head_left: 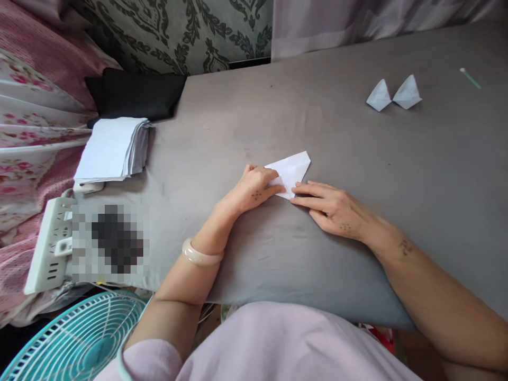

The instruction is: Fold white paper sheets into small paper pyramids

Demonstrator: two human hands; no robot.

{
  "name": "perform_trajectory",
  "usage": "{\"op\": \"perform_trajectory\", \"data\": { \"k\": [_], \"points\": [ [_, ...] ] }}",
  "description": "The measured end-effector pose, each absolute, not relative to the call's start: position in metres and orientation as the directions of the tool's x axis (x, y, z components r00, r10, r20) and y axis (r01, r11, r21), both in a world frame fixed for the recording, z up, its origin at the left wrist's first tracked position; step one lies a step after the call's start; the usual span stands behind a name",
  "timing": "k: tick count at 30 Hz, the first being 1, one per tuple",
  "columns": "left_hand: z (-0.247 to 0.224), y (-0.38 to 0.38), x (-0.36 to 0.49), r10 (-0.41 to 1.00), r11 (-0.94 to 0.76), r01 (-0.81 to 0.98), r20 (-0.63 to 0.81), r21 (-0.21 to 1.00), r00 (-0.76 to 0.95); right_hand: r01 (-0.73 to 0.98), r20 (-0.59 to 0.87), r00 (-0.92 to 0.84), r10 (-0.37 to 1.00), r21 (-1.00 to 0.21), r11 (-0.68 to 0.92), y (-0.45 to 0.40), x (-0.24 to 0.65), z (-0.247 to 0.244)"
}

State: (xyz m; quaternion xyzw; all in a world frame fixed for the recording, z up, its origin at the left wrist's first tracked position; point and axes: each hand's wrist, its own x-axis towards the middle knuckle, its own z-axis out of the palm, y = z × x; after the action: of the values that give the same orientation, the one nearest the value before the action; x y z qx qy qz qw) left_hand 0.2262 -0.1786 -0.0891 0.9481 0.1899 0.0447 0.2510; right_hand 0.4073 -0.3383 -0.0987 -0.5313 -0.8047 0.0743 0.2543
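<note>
A partly folded sheet of white paper [296, 165] lies in front of me on the grey cloth. My left hand [256, 186] grips its left side, with the thumb and curled fingers over the folded layers. At the paper's lower right edge, the stretched fingertips of my right hand [329, 206] touch the fold, and its palm rests low over the cloth. Some of the paper's left part is hidden under my left fingers. Two folded white paper pieces with pointed tops, a left one [379, 96] and a right one [408, 93], stand side by side at the far right.
A stack of white paper [109, 149] sits at the left, near a black folded item [137, 92]. Below it are a white power strip [45, 248] and a pixelated area. A teal fan [91, 344] stands at lower left. A thin green stick [471, 79] lies far right.
</note>
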Motion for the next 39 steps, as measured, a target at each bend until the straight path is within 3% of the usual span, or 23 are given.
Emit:
{"op": "perform_trajectory", "data": {
  "k": [15, 25, 32, 39],
  "points": [
    [-0.0957, -0.1771, 0.2258, 0.403, -0.818, 0.339, 0.043, 0.465, 0.914, 0.841, 0.307, -0.325, 0.894, -0.339, 0.422, -0.3365, 0.4037, -0.0916],
    [-0.0958, -0.1776, 0.2284, 0.438, -0.798, 0.374, 0.03, 0.472, 0.898, 0.812, 0.222, -0.16, 0.962, -0.525, 0.256, -0.3372, 0.4037, -0.0938],
    [-0.0965, -0.1786, 0.2293, 0.455, -0.786, 0.389, 0.025, 0.48, 0.89, 0.841, 0.24, -0.229, 0.943, -0.439, 0.316, -0.337, 0.4004, -0.0974],
    [-0.0895, -0.1825, 0.2238, 0.596, -0.701, 0.508, 0.019, 0.5, 0.803, 0.856, 0.231, -0.252, 0.94, -0.4, 0.328, -0.3349, 0.3998, -0.0972]
  ]
}}
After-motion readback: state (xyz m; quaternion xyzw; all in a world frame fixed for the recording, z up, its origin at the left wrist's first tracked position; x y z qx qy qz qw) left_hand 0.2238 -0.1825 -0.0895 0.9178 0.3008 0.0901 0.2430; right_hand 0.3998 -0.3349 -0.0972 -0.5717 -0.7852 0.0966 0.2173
